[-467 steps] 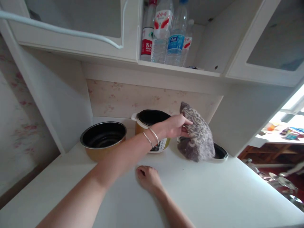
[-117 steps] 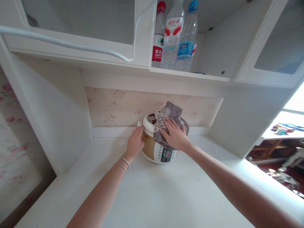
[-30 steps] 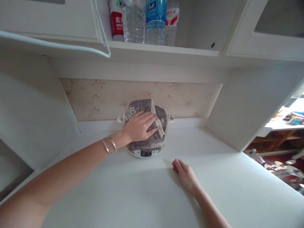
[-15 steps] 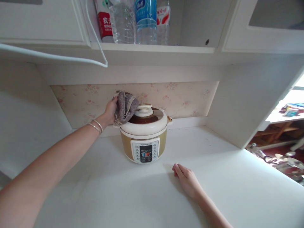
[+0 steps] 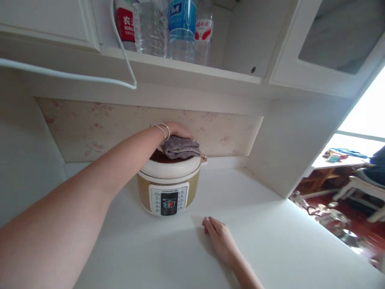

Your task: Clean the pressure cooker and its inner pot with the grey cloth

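Note:
A cream and gold rice cooker with its lid on stands on the white counter against the back wall. A folded grey cloth lies on top of the lid. My left hand, with two bangles at the wrist, lies over the cloth and presses it onto the lid; its fingers are mostly hidden behind the cloth. My right hand rests flat on the counter in front of the cooker, fingers stretched out, holding nothing.
Several water bottles stand on the open shelf above. A white cable runs along the cabinet's underside. A cabinet side panel closes the nook on the right; beyond it are a bright room and metal items.
My left hand has carried the cloth from the lid's left rear edge onto the top of the lid. The view shifted a little left. My right hand stays on the counter.

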Tool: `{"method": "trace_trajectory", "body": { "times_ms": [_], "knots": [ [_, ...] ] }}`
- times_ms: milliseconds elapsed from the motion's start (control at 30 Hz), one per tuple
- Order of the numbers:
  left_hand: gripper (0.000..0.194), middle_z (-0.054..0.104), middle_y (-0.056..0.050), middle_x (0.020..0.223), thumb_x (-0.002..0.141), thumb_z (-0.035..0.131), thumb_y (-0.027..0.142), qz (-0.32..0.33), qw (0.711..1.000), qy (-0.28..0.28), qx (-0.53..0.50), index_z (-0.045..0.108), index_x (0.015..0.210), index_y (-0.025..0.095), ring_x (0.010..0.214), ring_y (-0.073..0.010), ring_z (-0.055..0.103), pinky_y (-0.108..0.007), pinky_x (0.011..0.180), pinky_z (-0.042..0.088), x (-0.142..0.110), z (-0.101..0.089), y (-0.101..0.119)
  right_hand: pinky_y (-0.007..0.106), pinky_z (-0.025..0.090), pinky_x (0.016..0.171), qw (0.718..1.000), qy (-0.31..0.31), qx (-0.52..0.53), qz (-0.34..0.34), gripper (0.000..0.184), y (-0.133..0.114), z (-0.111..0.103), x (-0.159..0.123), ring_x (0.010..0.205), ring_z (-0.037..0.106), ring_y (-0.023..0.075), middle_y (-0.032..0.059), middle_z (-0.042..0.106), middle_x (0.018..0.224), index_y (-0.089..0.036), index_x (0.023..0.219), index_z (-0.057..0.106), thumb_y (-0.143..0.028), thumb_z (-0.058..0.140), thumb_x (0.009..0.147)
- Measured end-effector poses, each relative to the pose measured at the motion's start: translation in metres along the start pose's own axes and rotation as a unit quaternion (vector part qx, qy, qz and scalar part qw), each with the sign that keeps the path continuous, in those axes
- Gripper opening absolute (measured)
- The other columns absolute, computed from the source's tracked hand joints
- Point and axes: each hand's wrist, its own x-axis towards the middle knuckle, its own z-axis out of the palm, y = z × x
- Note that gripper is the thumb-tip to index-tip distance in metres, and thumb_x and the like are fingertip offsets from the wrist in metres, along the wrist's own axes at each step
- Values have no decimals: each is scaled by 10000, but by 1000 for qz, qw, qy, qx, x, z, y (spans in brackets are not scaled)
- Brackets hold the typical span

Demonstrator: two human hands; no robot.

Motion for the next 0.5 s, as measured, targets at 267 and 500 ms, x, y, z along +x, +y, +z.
{"method": "trace_trajectory", "body": {
  "times_ms": [267, 500],
  "knots": [
    [468, 690, -76, 1123, 784, 480, 605, 137, 979, 27, 151, 737, 964, 258, 1072, -291, 589, -405, 951, 391, -53, 61, 61, 245, 374, 631, 1000, 8, 14, 9, 499, 2, -2, -2, 651, 537, 164, 9, 604, 669, -208, 748, 589, -565, 292, 932],
    [626, 435, -43, 1449, 771, 584, 561, 230, 936, 167, 206, 503, 1319, 269, 1347, -269, 329, -426, 1111, 218, -144, 88, 38, 246, 368, 631, 1000, 13, 8, 4, 471, 1, -2, -6, 647, 540, 165, 5, 596, 656, -207, 726, 583, -542, 320, 927]
  ]
}}
